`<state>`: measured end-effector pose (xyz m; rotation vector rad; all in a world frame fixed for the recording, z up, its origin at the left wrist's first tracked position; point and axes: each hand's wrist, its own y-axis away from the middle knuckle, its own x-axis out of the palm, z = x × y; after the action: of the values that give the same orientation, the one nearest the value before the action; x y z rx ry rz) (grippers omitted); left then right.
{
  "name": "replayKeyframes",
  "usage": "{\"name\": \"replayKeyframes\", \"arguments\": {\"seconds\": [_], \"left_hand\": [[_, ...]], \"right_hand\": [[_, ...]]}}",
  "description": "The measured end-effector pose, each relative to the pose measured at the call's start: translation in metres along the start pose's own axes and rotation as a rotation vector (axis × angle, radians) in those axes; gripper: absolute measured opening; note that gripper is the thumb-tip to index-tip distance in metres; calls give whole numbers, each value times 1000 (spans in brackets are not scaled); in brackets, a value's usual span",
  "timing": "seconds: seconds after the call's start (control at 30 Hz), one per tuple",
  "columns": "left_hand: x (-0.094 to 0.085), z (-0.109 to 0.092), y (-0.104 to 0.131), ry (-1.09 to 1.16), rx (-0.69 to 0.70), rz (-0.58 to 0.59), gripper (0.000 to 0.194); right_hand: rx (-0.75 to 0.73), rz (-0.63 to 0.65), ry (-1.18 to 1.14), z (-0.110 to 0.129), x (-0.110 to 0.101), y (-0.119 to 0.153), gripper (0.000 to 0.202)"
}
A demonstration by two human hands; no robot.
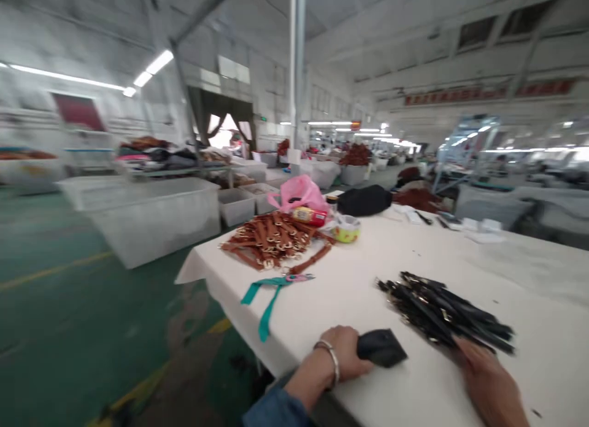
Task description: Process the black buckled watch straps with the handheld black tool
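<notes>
My left hand [346,353], with a bracelet on the wrist, is closed around a black object [381,347] with a flat, flared end, near the table's front edge. Its exact kind is unclear. To the right lies a pile of black straps [446,307] with gold-coloured metal fittings. My right hand [490,378] reaches to the near side of that pile, its fingertips against the straps. Motion blur smears its fingers, so I cannot tell whether they grip a strap.
The white-covered table [340,286] holds a heap of brown buckled straps [271,240], scissors [299,278] with a green ribbon [267,310], a pink plastic bag [301,192], a red can [309,216] and a tape roll [346,228]. Large grey bins [156,218] stand left.
</notes>
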<state>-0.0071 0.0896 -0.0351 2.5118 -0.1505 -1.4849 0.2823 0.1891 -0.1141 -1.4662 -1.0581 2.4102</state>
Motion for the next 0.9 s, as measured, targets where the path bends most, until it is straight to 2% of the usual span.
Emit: {"name": "replayKeyframes", "arguments": {"seconds": [0.07, 0.13, 0.27, 0.37, 0.6, 0.73, 0.8, 0.9], "left_hand": [[0, 3, -7, -40, 54, -18, 36], [-1, 9, -12, -67, 82, -29, 37], [0, 14, -14, -104, 101, -57, 38], [2, 15, -15, -121, 108, -70, 38], [-1, 14, -14, -157, 139, -85, 40], [-3, 14, -10, -167, 184, -78, 43], [-3, 15, -9, -164, 206, -74, 44], [-3, 15, -10, -161, 222, -62, 38]], "right_hand": [[5, 57, 54, -17, -8, 2, 25], [-13, 105, 30, -20, -14, 6, 29], [-85, 204, -30, -4, -37, 27, 29], [-138, 255, 14, 9, -58, 44, 31], [-181, 376, 69, 18, -90, 64, 45], [-80, 435, 64, 29, -100, 69, 56], [29, 410, 76, 41, -101, 68, 58], [165, 354, 16, 65, -92, 60, 49]]}}
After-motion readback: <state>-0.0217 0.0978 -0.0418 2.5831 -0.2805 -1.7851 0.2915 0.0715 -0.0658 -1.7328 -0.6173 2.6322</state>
